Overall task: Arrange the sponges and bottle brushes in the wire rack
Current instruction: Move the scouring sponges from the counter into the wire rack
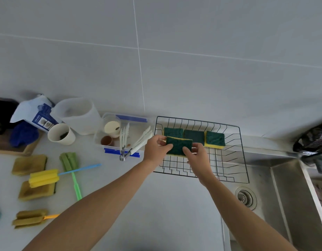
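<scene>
Grey counter (156,205), hands hiding sponge (178,144) edges

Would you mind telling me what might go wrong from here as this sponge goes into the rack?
1. The held sponge, pinched only at its ends by the left hand and right hand, might tip as it is set down.
2. It could nudge the three sponges lined along the back of the wire rack.
3. The crossed bottle brushes may snag when lifted.
</scene>
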